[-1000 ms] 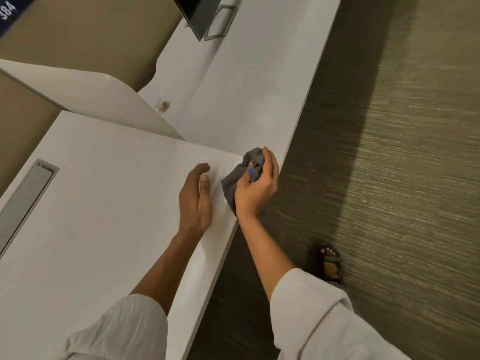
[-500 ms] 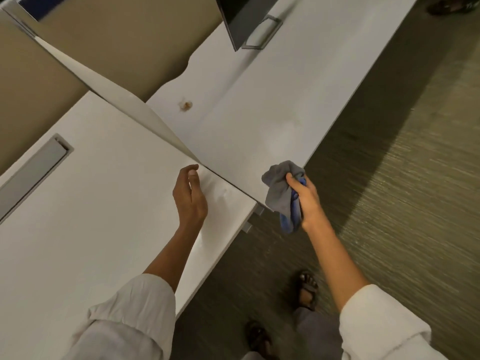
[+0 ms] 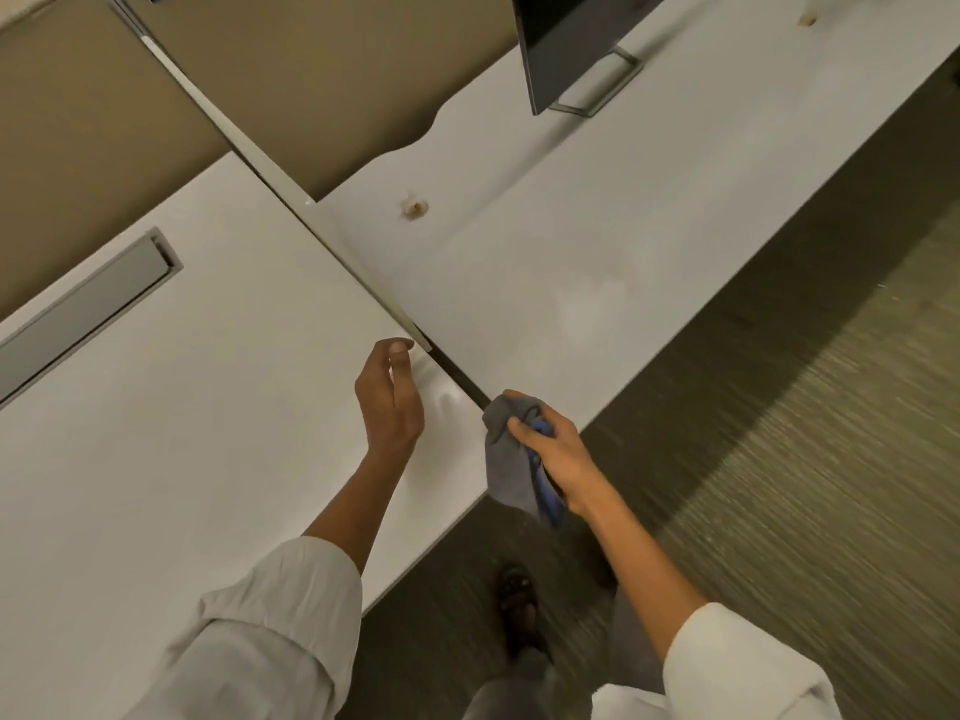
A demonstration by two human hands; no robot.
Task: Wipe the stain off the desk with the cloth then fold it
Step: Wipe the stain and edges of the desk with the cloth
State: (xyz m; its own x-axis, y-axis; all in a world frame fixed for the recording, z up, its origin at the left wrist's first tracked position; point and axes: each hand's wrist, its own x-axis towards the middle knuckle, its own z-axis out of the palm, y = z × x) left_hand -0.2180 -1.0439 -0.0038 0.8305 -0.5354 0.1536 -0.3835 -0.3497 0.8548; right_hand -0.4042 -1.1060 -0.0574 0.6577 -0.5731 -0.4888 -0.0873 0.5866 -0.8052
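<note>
My right hand (image 3: 558, 457) grips a bunched grey cloth (image 3: 506, 454) with a blue edge, which hangs down over the front corner of the near white desk (image 3: 182, 459). My left hand (image 3: 389, 397) hovers above that desk beside the thin white divider panel (image 3: 332, 241), fingers loosely curled and holding nothing. Beyond the divider lies a second white desk (image 3: 649, 241). A small brown stain (image 3: 414, 206) sits on it near its back edge, and a faint pale smear (image 3: 618, 272) marks its middle.
A dark monitor (image 3: 561, 39) on a metal stand rises at the far desk's back. A grey cable-tray lid (image 3: 83, 314) is set into the near desk at left. Dark carpet (image 3: 805, 485) runs along the right; my sandalled foot (image 3: 517, 600) stands below the desk edge.
My right hand has lifted the cloth off the desk corner and swung it right, then back toward the divider's end. The view has shifted right toward the far desk. My left hand has hardly moved.
</note>
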